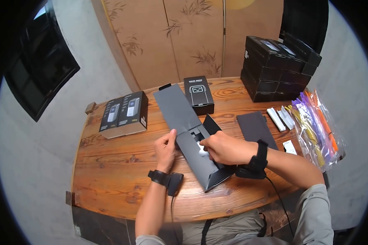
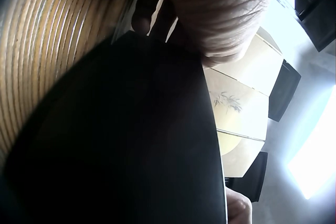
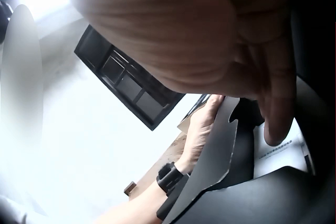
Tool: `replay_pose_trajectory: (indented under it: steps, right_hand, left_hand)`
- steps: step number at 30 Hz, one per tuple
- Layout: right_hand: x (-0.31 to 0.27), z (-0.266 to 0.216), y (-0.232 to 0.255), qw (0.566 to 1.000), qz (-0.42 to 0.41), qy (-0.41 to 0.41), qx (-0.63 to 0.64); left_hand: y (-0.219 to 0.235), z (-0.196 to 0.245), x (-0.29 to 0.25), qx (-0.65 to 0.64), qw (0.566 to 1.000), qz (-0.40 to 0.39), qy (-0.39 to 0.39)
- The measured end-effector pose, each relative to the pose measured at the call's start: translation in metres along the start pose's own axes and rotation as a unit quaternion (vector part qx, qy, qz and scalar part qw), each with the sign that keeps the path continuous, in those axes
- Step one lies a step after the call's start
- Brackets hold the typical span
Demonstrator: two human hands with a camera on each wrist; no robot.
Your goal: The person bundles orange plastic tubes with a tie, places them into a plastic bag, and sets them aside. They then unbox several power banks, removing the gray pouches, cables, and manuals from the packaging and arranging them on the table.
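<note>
A long dark box [image 1: 194, 157] lies tilted on the wooden table, its lid flap [image 1: 176, 107] folded back away from the person. The left hand [image 1: 165, 150] grips the box's left edge near the lid fold, thumb on top; in the left wrist view the dark panel [image 2: 121, 129] fills much of the picture beside the left hand [image 2: 215, 14]. The right hand [image 1: 221, 148] reaches into the box, fingers at a white item [image 1: 202, 151]. In the right wrist view a finger of the right hand [image 3: 210, 35] touches the white printed item [image 3: 278, 153]; whether it is pinched is hidden.
Two upright-printed boxes [image 1: 124, 113] stand at the left, another black box [image 1: 198, 94] behind. Stacked black boxes [image 1: 276, 69] fill the back right. A dark pouch [image 1: 257, 130], white packets [image 1: 277, 119], a small white card [image 1: 289, 147] and bagged colored strips [image 1: 315, 130] lie at the right.
</note>
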State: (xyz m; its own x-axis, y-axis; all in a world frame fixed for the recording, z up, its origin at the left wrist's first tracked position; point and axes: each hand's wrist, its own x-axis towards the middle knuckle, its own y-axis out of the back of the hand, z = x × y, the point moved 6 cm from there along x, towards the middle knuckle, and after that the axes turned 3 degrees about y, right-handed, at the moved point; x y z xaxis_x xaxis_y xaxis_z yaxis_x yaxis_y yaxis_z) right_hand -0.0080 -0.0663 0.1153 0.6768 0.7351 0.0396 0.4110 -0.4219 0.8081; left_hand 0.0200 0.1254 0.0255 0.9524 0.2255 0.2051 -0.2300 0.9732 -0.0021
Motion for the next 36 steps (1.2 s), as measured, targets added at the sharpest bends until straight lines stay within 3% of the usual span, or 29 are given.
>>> replay_pose_trajectory:
  steps: [3, 6, 10, 11, 14, 17, 26, 36]
  right_hand:
    - [0.009, 0.003, -0.009, 0.996, -0.08, -0.033, 0.028]
    - [0.015, -0.004, -0.009, 0.977, -0.098, -0.031, 0.189]
    - [0.024, -0.021, -0.004, 0.988, -0.107, 0.054, 0.094]
    - [0.027, -0.021, -0.007, 0.987, -0.087, 0.104, 0.087]
    - [0.035, -0.018, -0.016, 0.986, -0.057, 0.153, 0.013]
    - [0.039, -0.013, -0.028, 0.985, -0.1, 0.066, -0.123]
    - [0.045, -0.011, -0.055, 0.953, -0.089, 0.14, -0.253]
    - [0.041, -0.01, -0.059, 0.939, -0.112, 0.114, -0.304]
  left_hand:
    - [-0.002, 0.003, -0.001, -0.013, 1.0, 0.003, 0.001]
    - [-0.003, 0.002, 0.0, -0.026, 1.0, -0.002, 0.016]
    - [-0.003, -0.005, 0.002, -0.021, 0.999, -0.022, 0.031]
    - [-0.003, -0.005, 0.001, -0.025, 0.999, -0.023, 0.036]
    - [-0.005, -0.001, 0.0, -0.032, 0.998, -0.032, 0.049]
    - [-0.004, 0.001, 0.0, -0.025, 0.997, -0.038, 0.059]
    - [-0.001, -0.01, 0.004, -0.036, 0.998, -0.027, 0.053]
    - [-0.002, -0.005, 0.004, -0.033, 0.999, -0.018, 0.04]
